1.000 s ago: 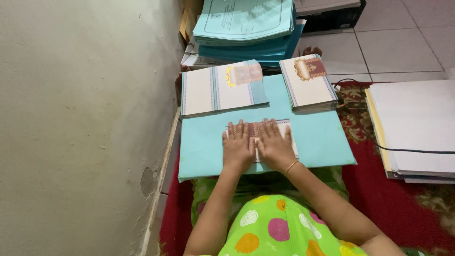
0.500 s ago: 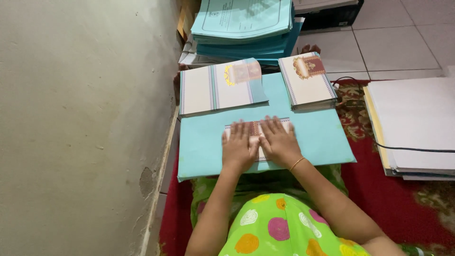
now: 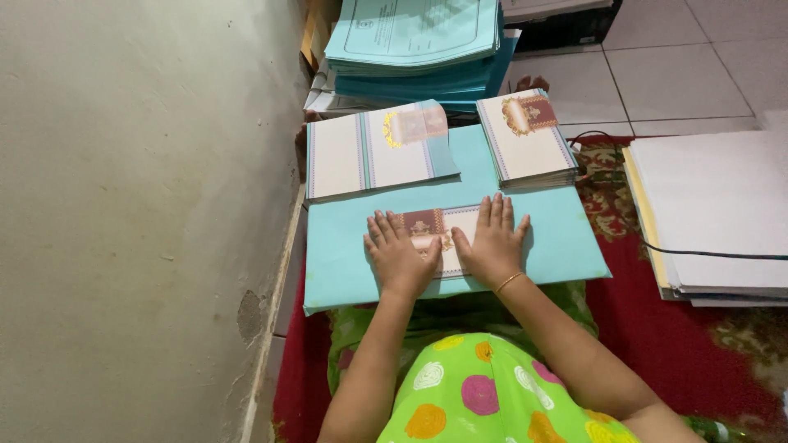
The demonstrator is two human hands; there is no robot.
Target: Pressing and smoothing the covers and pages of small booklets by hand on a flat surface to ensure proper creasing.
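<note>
Turquoise folder | left hand, right hand flat on card

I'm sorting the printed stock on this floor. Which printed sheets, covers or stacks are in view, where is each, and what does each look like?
Folded card: under left hand and right hand, cream with maroon emblem.
Turquoise sheet: beneath it, large, plain.
Card stack: far left, cream, striped.
Smaller card stack: far right, cream, maroon emblem.
Blue printed stack: top.
White paper stack: right, on red carpet.
</note>
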